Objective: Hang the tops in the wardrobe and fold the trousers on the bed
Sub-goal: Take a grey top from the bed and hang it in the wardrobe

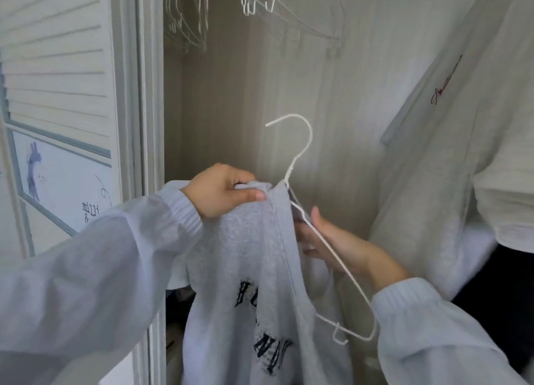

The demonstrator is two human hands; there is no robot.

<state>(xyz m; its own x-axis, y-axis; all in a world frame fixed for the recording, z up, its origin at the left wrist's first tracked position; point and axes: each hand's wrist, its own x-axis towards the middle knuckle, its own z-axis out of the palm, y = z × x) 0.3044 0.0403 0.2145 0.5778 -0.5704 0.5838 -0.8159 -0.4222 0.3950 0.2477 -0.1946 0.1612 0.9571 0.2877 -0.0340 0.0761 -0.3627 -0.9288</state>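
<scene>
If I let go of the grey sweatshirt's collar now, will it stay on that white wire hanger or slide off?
Likely slide. The grey sweatshirt hangs limp in folds from the left hand, so it looks floppy. The white wire hanger looks thin and smooth, with one arm bare by the right hand, so grip is probably poor.
</scene>
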